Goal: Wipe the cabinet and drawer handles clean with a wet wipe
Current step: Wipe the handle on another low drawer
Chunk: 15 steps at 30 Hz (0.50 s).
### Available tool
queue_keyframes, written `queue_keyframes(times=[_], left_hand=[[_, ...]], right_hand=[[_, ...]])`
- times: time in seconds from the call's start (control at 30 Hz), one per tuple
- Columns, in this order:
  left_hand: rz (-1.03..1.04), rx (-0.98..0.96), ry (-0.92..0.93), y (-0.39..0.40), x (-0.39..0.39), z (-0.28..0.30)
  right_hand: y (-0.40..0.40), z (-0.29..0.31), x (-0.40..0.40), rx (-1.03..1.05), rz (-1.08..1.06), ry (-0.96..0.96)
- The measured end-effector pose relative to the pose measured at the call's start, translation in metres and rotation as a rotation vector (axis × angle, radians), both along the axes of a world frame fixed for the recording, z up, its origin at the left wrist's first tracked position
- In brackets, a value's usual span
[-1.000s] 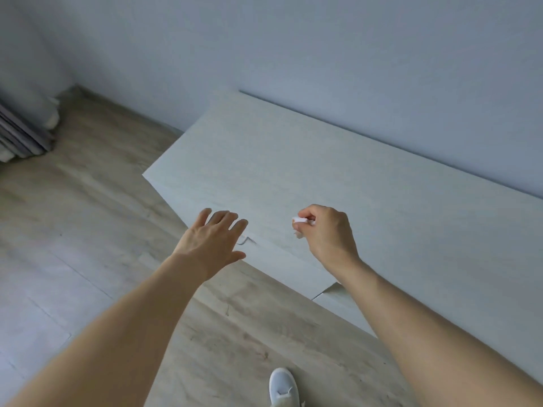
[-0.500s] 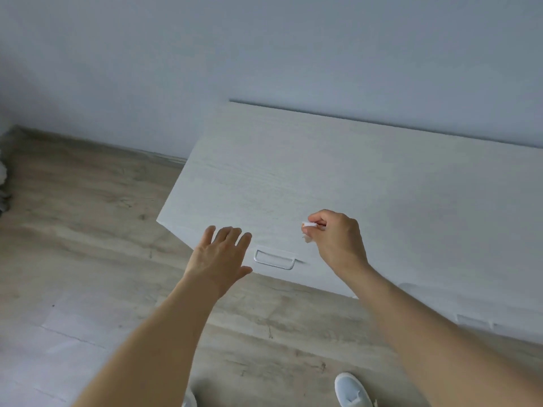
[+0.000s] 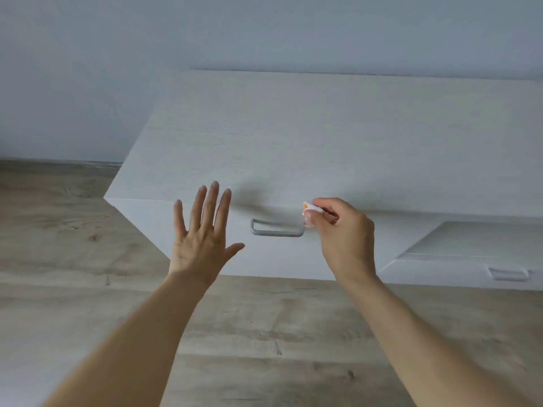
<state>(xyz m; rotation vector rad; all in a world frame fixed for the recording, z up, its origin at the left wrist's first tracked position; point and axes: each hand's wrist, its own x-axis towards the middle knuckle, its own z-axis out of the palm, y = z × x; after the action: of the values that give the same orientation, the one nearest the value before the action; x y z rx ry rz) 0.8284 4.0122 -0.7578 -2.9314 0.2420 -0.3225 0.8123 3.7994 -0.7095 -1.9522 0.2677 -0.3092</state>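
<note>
The person stands in front of a low white cabinet (image 3: 323,148) that is placed against a pale wall (image 3: 205,33). The right hand (image 3: 342,230) has its fingers curled and pinches a small folded wet wipe (image 3: 312,207) between thumb and fingertips. The wipe is just beside the right end of the metal drawer handle (image 3: 276,229); whether it touches the handle is not clear. The left hand (image 3: 202,233) is wide open, with straight spread fingers, and holds nothing. It is in front of the cabinet, to the left of the handle. A second handle (image 3: 507,274) is on a lower front at the right. The floor (image 3: 264,333) is of wood.
</note>
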Motion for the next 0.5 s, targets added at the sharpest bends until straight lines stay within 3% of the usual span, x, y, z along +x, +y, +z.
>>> queue_keyframes(times=[0.1, 0.3, 0.5], left_hand=[[-0.047, -0.161, -0.209, -0.003, 0.018, -0.048], [-0.151, -0.366, -0.641, -0.013, 0.063, -0.104], [-0.232, -0.486, -0.781, -0.016, 0.078, -0.137]], right_hand=[[-0.008, -0.055, -0.009, 0.084, -0.125, -0.21], [-0.014, -0.134, -0.004, 0.056, -0.16, -0.467], [-0.008, -0.154, 0.013, 0.022, -0.15, -0.577]])
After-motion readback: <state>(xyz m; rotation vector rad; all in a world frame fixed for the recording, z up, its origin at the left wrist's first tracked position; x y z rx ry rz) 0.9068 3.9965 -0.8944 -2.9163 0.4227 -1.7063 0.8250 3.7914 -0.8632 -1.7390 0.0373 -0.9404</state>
